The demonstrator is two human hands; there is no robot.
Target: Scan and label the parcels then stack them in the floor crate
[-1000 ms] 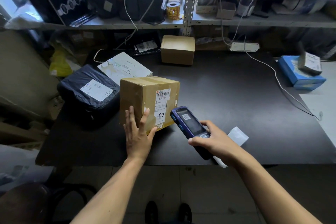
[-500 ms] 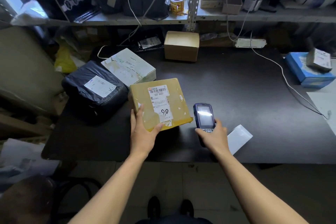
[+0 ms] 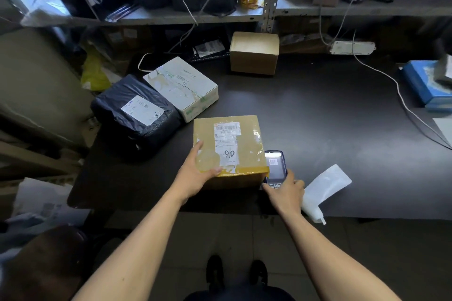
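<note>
Left hand (image 3: 195, 173) lies on the near-left corner of the brown carton (image 3: 228, 149), thumb on the top face, fingers wrapped over the near edge; clamped on it. Right hand (image 3: 285, 190) curls round the lower end of the handheld scanner (image 3: 276, 166), which sits at 3 o'clock of the carton, touching or just beside its right side.

Largest to smallest:
- Dark table (image 3: 318, 110): carries everything below.
- Black poly mailer (image 3: 137, 115), at 10 o'clock from the carton, white label up. Soft, will sag; judged best lifted from underneath.
- White box (image 3: 182, 87), at 11 o'clock, against the mailer.
- Brown carton: at the near table edge, label face up, "90" handwritten on it. Stiff corrugated, glossy tape patches on top, so likely slippery there. Judged light to moderate, since one hand controls it. Best hold: opposite side faces, palms off the tape.
- Small plain carton (image 3: 254, 52), at 12 o'clock, well apart, below the shelf.
- White label backing (image 3: 325, 188), at 4 o'clock, beside the right hand.

Floor crate not in view.
</note>
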